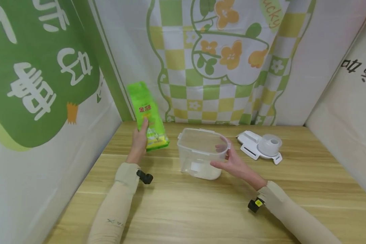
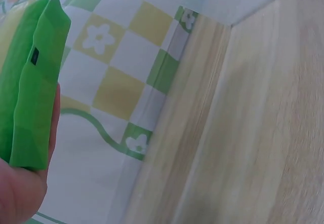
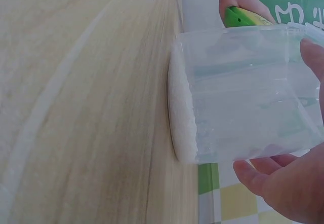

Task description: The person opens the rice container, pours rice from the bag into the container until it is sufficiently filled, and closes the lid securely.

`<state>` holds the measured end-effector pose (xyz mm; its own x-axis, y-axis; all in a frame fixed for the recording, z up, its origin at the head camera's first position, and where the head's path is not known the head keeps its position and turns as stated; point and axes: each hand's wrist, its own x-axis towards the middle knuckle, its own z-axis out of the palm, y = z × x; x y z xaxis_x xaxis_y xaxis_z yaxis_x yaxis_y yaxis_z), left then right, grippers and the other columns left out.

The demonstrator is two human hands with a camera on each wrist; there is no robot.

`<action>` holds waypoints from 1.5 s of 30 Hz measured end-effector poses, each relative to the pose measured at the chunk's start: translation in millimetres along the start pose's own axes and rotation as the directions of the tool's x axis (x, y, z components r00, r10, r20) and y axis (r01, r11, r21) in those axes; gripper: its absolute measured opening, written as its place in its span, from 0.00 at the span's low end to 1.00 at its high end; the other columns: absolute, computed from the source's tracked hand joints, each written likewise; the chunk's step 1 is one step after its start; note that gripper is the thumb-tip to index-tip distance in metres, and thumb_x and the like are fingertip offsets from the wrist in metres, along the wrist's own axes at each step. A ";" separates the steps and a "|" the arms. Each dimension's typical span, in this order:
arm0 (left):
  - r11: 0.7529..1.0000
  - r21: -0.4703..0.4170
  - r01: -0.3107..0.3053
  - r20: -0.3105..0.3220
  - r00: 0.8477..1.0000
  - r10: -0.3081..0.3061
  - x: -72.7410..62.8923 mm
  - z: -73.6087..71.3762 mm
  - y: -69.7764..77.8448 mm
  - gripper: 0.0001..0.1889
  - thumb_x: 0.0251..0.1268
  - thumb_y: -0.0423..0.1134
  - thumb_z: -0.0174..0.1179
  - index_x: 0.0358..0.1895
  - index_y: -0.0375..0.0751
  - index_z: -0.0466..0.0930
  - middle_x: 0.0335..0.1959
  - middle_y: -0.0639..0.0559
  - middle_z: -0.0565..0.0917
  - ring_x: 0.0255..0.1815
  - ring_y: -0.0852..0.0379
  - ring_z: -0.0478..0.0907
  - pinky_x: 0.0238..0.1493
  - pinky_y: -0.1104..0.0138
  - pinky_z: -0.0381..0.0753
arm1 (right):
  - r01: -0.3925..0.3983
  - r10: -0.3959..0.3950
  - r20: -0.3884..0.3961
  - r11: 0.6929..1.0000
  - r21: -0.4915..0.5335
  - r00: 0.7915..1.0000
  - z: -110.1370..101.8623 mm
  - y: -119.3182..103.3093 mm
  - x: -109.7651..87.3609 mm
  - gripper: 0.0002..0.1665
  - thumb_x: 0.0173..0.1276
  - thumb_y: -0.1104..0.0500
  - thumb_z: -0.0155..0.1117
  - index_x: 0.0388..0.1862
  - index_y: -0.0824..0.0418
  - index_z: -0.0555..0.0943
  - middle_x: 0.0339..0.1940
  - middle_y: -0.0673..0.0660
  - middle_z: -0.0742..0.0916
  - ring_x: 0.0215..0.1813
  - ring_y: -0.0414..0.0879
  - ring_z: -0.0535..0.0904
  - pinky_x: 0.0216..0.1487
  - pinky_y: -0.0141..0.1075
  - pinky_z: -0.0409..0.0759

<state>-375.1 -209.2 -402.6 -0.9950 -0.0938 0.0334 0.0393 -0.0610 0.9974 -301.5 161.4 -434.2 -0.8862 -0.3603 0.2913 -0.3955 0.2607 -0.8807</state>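
Note:
My left hand (image 1: 139, 139) grips an upright, slightly tilted bright green bag (image 1: 152, 118) by its side, thumb across the printed front. In the left wrist view the bag's green edge (image 2: 38, 92) fills the left side. To its right, a clear plastic container (image 1: 187, 157) without a lid stands on the table. My right hand (image 1: 235, 163) holds the container's right end, thumb in front and fingers round behind. A layer of white grains (image 3: 183, 112) covers the container's bottom in the right wrist view.
A white lid (image 1: 248, 140) lies on the table at the right, with a translucent cup (image 1: 269, 145) on it. The wooden table (image 1: 183, 210) meets a checkered curtain (image 1: 207, 98) at the back. Printed cloth walls stand at left and right.

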 end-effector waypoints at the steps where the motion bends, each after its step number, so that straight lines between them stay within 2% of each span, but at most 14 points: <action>1: 0.998 0.052 -0.018 -0.014 1.000 0.018 -1.3 0.2 2.8 0.32 0.64 0.74 0.43 0.55 0.52 0.73 0.33 0.59 0.85 0.31 0.63 0.85 0.33 0.67 0.85 | 0.001 -0.001 0.000 1.000 -0.002 1.000 0.1 -0.2 0.7 0.60 0.59 0.62 0.73 0.79 0.55 0.44 0.67 0.72 0.71 0.67 0.66 0.69 0.66 0.59 0.69; 4: 0.981 0.177 -0.084 -0.025 0.996 0.090 -4.6 1.7 9.6 0.38 0.62 0.76 0.41 0.53 0.46 0.77 0.29 0.59 0.85 0.26 0.62 0.84 0.28 0.66 0.84 | 0.006 -0.006 0.005 1.000 0.003 1.000 0.7 -0.9 2.2 0.60 0.59 0.62 0.73 0.79 0.54 0.44 0.67 0.72 0.71 0.67 0.67 0.69 0.66 0.59 0.69; 8: 0.941 0.261 -0.214 0.025 0.976 0.215 -7.7 5.4 17.1 0.42 0.65 0.75 0.39 0.53 0.39 0.80 0.20 0.61 0.81 0.17 0.64 0.77 0.19 0.67 0.79 | 0.013 -0.014 0.004 1.000 0.013 1.000 0.7 -0.6 2.4 0.59 0.59 0.63 0.73 0.79 0.54 0.45 0.67 0.73 0.71 0.67 0.68 0.69 0.66 0.59 0.69; 12: 0.882 0.330 -0.336 0.079 0.941 0.329 -8.9 8.4 24.1 0.40 0.71 0.70 0.36 0.49 0.35 0.80 0.16 0.62 0.77 0.14 0.65 0.74 0.17 0.67 0.77 | 0.014 -0.014 0.001 1.000 0.013 1.000 0.5 -0.1 1.9 0.59 0.59 0.63 0.73 0.79 0.55 0.45 0.67 0.74 0.71 0.66 0.68 0.69 0.66 0.60 0.70; 16: 0.825 0.372 -0.426 0.146 0.904 0.401 -10.4 11.4 32.3 0.35 0.76 0.64 0.36 0.50 0.35 0.80 0.22 0.51 0.84 0.15 0.63 0.78 0.18 0.64 0.80 | 0.008 -0.008 0.002 1.000 0.014 1.000 0.4 0.5 1.0 0.59 0.59 0.63 0.73 0.79 0.56 0.45 0.67 0.74 0.71 0.66 0.68 0.69 0.66 0.60 0.70; 19: 0.782 0.406 -0.473 0.208 0.881 0.426 -13.5 14.3 39.3 0.31 0.77 0.61 0.37 0.50 0.36 0.79 0.28 0.42 0.87 0.18 0.59 0.82 0.19 0.61 0.83 | 0.006 -0.006 0.003 1.000 0.017 1.000 0.0 1.4 0.1 0.59 0.59 0.63 0.73 0.79 0.56 0.45 0.67 0.74 0.71 0.66 0.69 0.69 0.66 0.60 0.70; 21: 0.744 0.442 -0.501 0.242 0.865 0.439 -16.1 16.4 43.5 0.30 0.77 0.61 0.39 0.48 0.36 0.79 0.28 0.38 0.86 0.17 0.57 0.82 0.18 0.60 0.82 | 0.006 -0.006 0.004 1.000 0.021 1.000 -0.5 2.2 -0.5 0.59 0.59 0.63 0.73 0.79 0.56 0.45 0.67 0.74 0.71 0.66 0.69 0.68 0.66 0.60 0.69; 24: 0.673 0.503 -0.542 0.290 0.839 0.460 -18.9 19.0 48.0 0.30 0.76 0.61 0.40 0.49 0.37 0.78 0.26 0.39 0.85 0.17 0.56 0.81 0.17 0.62 0.81 | 0.007 -0.007 0.004 1.000 0.022 1.000 -1.4 2.9 -1.9 0.59 0.59 0.63 0.73 0.79 0.56 0.45 0.67 0.74 0.71 0.66 0.68 0.68 0.66 0.60 0.69; 28: 0.562 0.556 -0.612 0.367 0.788 0.494 -20.5 20.2 52.8 0.29 0.76 0.60 0.41 0.50 0.36 0.78 0.27 0.41 0.85 0.19 0.55 0.81 0.18 0.66 0.80 | 0.009 -0.010 0.009 1.000 0.015 1.000 -2.2 2.5 -3.6 0.59 0.59 0.63 0.73 0.79 0.56 0.45 0.67 0.73 0.71 0.66 0.67 0.69 0.65 0.61 0.70; 31: 0.510 0.559 -0.654 0.428 0.754 0.497 -21.9 20.4 58.3 0.26 0.78 0.57 0.43 0.48 0.36 0.78 0.26 0.41 0.86 0.19 0.56 0.82 0.17 0.67 0.80 | 0.013 -0.013 0.012 1.000 0.011 1.000 -2.3 1.7 -3.9 0.59 0.59 0.62 0.73 0.79 0.57 0.45 0.67 0.72 0.72 0.66 0.68 0.69 0.64 0.61 0.70; 34: 0.466 0.564 -0.682 0.478 0.730 0.489 -23.4 21.0 65.0 0.21 0.78 0.53 0.45 0.46 0.38 0.78 0.24 0.44 0.85 0.18 0.57 0.81 0.16 0.68 0.79 | 0.018 -0.019 0.013 1.000 0.009 1.000 -2.2 1.1 -3.1 0.58 0.59 0.62 0.73 0.79 0.57 0.45 0.66 0.72 0.72 0.65 0.68 0.69 0.64 0.61 0.71; 39: 0.353 0.584 -0.731 0.544 0.675 0.499 -23.8 22.4 75.3 0.16 0.77 0.48 0.50 0.46 0.39 0.77 0.24 0.44 0.86 0.17 0.59 0.81 0.16 0.70 0.77 | 0.024 -0.024 0.012 1.000 0.006 1.000 -2.1 1.2 -1.5 0.58 0.59 0.62 0.73 0.79 0.58 0.46 0.66 0.72 0.72 0.65 0.70 0.68 0.64 0.59 0.71; 42: 0.312 0.579 -0.754 0.582 0.649 0.490 -23.8 23.7 79.8 0.13 0.76 0.46 0.51 0.43 0.40 0.77 0.25 0.44 0.86 0.18 0.58 0.82 0.17 0.70 0.78 | 0.024 -0.024 0.012 1.000 0.011 1.000 -2.3 1.2 -1.3 0.58 0.59 0.62 0.73 0.79 0.58 0.46 0.66 0.74 0.71 0.65 0.70 0.68 0.64 0.60 0.71; 45: 0.297 0.564 -0.770 0.618 0.633 0.467 -24.4 25.5 84.2 0.11 0.75 0.45 0.52 0.40 0.41 0.77 0.25 0.46 0.86 0.19 0.59 0.82 0.19 0.69 0.79 | 0.022 -0.022 0.013 1.000 0.016 1.000 -2.5 0.9 -0.9 0.58 0.59 0.62 0.73 0.79 0.57 0.46 0.66 0.74 0.71 0.66 0.70 0.68 0.64 0.60 0.71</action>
<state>-349.9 -186.7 -317.8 -0.6677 0.5262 0.5265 0.7265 0.6150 0.3066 -301.6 164.2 -434.3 -0.8739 -0.3779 0.3059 -0.4110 0.2382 -0.8799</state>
